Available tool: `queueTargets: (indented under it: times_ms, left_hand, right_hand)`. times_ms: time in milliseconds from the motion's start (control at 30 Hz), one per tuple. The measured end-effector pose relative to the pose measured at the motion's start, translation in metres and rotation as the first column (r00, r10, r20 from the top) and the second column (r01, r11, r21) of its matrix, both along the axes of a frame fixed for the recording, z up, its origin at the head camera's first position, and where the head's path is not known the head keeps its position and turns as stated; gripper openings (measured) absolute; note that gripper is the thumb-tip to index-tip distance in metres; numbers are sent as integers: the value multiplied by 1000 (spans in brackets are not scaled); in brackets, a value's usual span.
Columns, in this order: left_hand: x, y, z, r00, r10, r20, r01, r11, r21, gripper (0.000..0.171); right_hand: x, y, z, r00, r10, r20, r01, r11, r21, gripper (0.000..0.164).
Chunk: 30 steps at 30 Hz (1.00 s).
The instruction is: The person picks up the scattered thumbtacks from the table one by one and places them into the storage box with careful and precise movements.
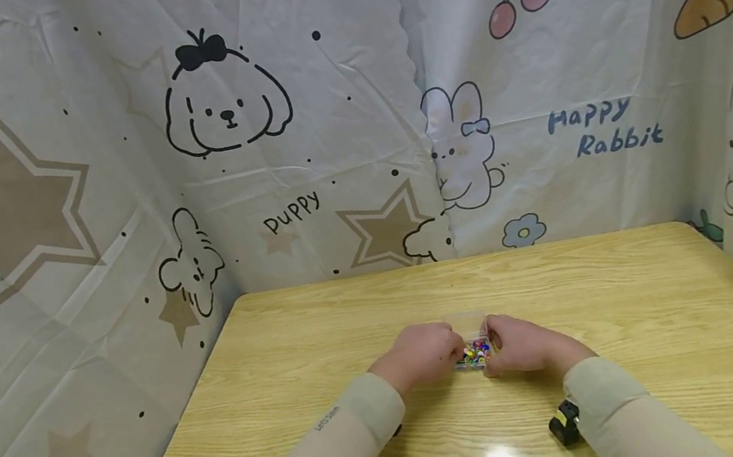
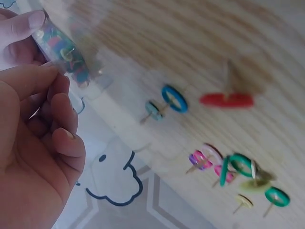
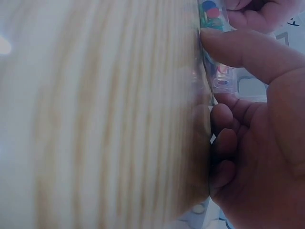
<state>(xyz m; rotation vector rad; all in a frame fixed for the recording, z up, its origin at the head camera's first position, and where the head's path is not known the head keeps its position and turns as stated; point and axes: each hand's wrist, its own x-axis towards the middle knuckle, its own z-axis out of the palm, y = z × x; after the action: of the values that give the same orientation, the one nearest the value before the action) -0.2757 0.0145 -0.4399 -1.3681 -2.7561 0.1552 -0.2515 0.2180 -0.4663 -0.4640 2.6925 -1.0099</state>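
Observation:
A small clear plastic box full of coloured pushpins sits on the wooden table, just below the middle of the head view. Its clear lid stands open behind it. My left hand pinches the box's left side and my right hand pinches its right side. The left wrist view has the box at the curled fingertips of my left hand. In the right wrist view my right hand presses its thumb on the box.
Several loose coloured pushpins appear blurred against the wood; I cannot tell whether they lie on the table. Printed cartoon curtains wall the table on the left, back and right. A black wrist device sits under my right sleeve.

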Motion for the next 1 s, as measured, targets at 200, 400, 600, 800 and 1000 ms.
queueTargets:
  times_ms: [200,400,600,800,1000]
  left_hand:
    - [-4,-8,5,998,41,38,-42,999,25,17]
    - [-10,-25,10,997,73,39,-74,997,31,18]
    - [-13,-50,11,985,113,131,-116,993,15,19]
    - [-7,-64,13,957,178,228,-173,984,-41,18]
    - [-5,-67,9,956,164,244,-154,986,-59,21]
  right_hand:
    - [0,0,1,1000,-4,7,4,1000,-15,44]
    - [0,-1,2,1000,-9,12,10,1000,-18,45]
    - [0,-1,1,1000,-13,12,13,1000,-5,46]
    - [1,-1,1,1000,-14,14,14,1000,-14,47]
    - [0,-1,0,1000,-7,14,7,1000,-8,47]
